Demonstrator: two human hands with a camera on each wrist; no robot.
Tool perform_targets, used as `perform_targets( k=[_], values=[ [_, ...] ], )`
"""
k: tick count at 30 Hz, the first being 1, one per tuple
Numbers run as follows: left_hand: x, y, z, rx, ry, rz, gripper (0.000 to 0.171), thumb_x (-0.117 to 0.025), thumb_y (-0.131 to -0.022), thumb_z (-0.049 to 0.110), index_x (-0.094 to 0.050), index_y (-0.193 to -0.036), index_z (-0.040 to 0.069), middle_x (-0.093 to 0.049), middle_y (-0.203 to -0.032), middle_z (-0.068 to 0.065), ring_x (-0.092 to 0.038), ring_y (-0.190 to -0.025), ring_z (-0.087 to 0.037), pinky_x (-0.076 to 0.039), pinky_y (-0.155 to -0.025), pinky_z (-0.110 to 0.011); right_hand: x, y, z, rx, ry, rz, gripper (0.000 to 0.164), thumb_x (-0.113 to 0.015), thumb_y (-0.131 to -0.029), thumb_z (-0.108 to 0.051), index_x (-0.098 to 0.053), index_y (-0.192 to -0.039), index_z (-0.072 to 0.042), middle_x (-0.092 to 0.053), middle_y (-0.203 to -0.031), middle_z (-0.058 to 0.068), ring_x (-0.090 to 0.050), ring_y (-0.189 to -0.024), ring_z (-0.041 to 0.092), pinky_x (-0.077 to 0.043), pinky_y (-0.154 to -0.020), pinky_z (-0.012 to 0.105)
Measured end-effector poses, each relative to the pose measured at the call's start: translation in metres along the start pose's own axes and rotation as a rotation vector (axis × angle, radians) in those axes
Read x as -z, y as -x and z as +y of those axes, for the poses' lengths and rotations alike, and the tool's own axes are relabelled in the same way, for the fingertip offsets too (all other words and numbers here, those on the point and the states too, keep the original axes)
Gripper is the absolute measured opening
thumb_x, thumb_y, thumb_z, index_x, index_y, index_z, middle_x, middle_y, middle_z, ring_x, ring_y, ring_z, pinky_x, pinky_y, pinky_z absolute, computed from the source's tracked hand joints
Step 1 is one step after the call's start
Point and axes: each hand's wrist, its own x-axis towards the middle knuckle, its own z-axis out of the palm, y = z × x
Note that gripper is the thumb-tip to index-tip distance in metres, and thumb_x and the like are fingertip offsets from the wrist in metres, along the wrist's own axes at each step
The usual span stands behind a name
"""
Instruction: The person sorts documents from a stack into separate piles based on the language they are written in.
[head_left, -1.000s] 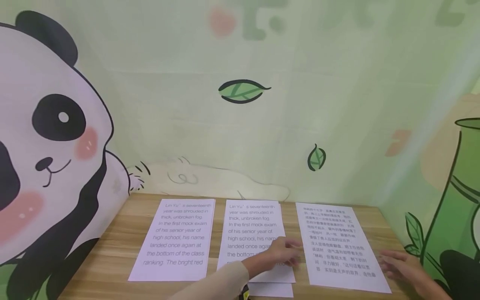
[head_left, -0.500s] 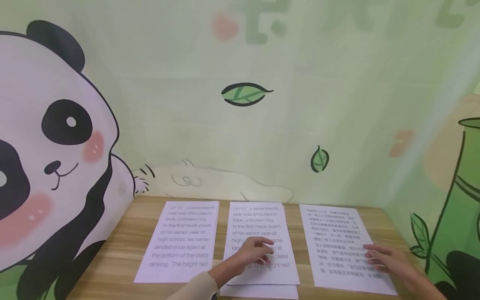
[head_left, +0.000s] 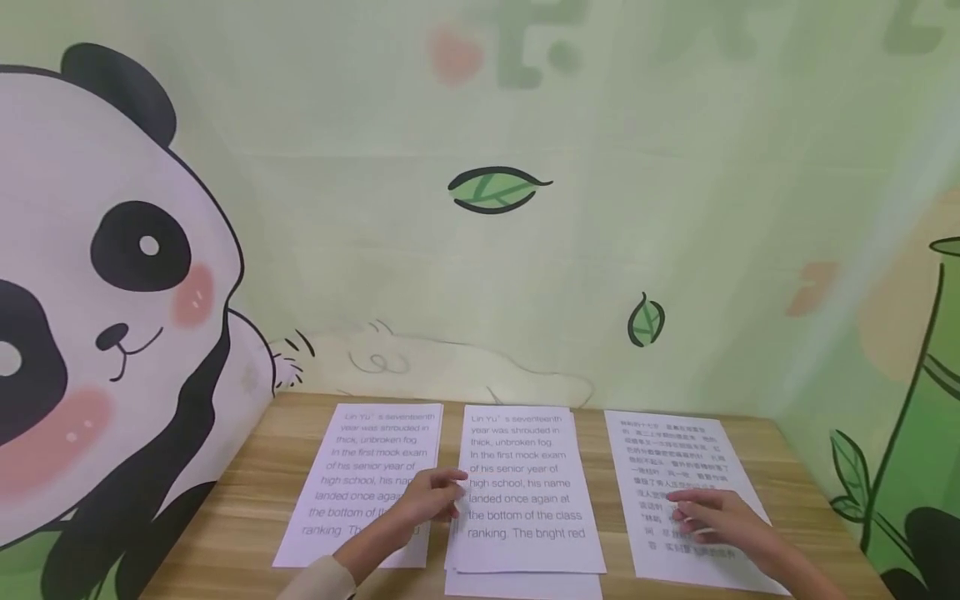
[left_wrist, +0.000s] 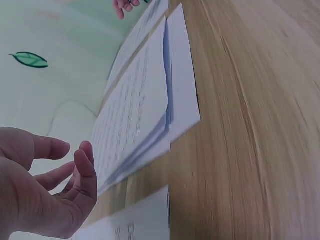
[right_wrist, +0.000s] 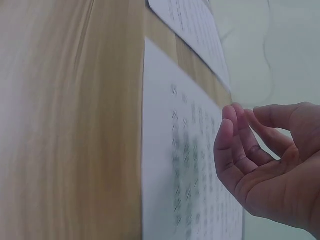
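Bare tabletop (head_left: 607,508) separates middle stack (head_left: 525,500) and right page (head_left: 651,467); left hand (head_left: 429,502) overhangs the left-side gap. Backdrop (head_left: 375,250) walls the rear.

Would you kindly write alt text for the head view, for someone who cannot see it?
A person's empty left grip hovers over the left page, near the middle page, both in English; the empty right grip hovers over the right page, in Chinese. The pages lie on a wooden table before a green wall with a cartoon panda.
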Motion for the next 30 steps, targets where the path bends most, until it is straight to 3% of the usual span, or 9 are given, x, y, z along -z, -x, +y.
perform_targets(
  k=[4, 10, 16, 22, 25, 30],
  values=[
    [0.014, 0.006, -0.006, 0.022, -0.015, 0.022, 0.046, -0.061, -0.095, 0.014, -0.057, -0.138, -0.004, -0.067, -0.101, -0.013, -0.067, -0.076, -0.016, -0.058, -0.072, -0.03, -0.01, -0.006, -0.008, 0.019, 0.008, -0.025, 0.046, -0.057, -0.104, -0.022, -0.056, -0.136, 0.01, -0.074, -0.1, 0.002, -0.07, -0.088, 0.012, -0.061, -0.075, 0.029],
    [0.022, 0.009, -0.017, 0.053, -0.054, 0.009, 0.046, -0.06, -0.095, 0.013, -0.058, -0.137, -0.003, -0.068, -0.099, -0.012, -0.067, -0.078, -0.017, -0.056, -0.07, -0.029, -0.025, -0.017, -0.02, 0.013, 0.011, -0.052, 0.046, -0.057, -0.103, -0.022, -0.056, -0.138, 0.008, -0.075, -0.102, 0.005, -0.071, -0.089, 0.015, -0.06, -0.076, 0.03],
    [0.021, 0.011, -0.02, 0.039, -0.067, 0.023, 0.047, -0.062, -0.093, 0.012, -0.058, -0.136, -0.006, -0.07, -0.103, -0.014, -0.068, -0.078, -0.017, -0.058, -0.072, -0.031, -0.045, -0.029, -0.022, 0.053, -0.037, -0.115, 0.05, -0.058, -0.102, -0.019, -0.049, -0.142, 0.01, -0.075, -0.1, 0.005, -0.072, -0.088, 0.015, -0.06, -0.077, 0.031],
    [0.017, 0.01, -0.02, 0.038, -0.074, -0.021, 0.05, -0.062, -0.092, 0.013, -0.055, -0.137, -0.009, -0.071, -0.106, -0.014, -0.069, -0.078, -0.016, -0.055, -0.071, -0.027, -0.064, -0.035, -0.021, 0.077, -0.086, -0.182, 0.059, -0.055, -0.102, -0.016, -0.035, -0.147, 0.017, -0.075, -0.102, 0.009, -0.072, -0.088, 0.017, -0.062, -0.078, 0.032],
    [0.016, 0.01, -0.02, 0.067, -0.105, -0.037, 0.051, -0.062, -0.092, 0.015, -0.055, -0.137, -0.008, -0.071, -0.102, -0.011, -0.067, -0.075, -0.015, -0.052, -0.067, -0.024, -0.073, -0.038, -0.023, 0.067, -0.104, -0.213, 0.064, -0.054, -0.102, -0.015, -0.027, -0.148, 0.021, -0.074, -0.103, 0.012, -0.072, -0.087, 0.018, -0.062, -0.078, 0.035],
    [0.014, 0.01, -0.02, 0.035, -0.139, -0.036, 0.052, -0.064, -0.093, 0.015, -0.054, -0.137, -0.011, -0.071, -0.09, -0.013, -0.058, -0.065, -0.013, -0.045, -0.06, -0.022, -0.087, -0.044, -0.024, 0.026, -0.078, -0.216, 0.067, -0.055, -0.1, -0.016, -0.026, -0.147, 0.022, -0.074, -0.101, 0.01, -0.071, -0.084, 0.016, -0.063, -0.076, 0.036]
  ],
)
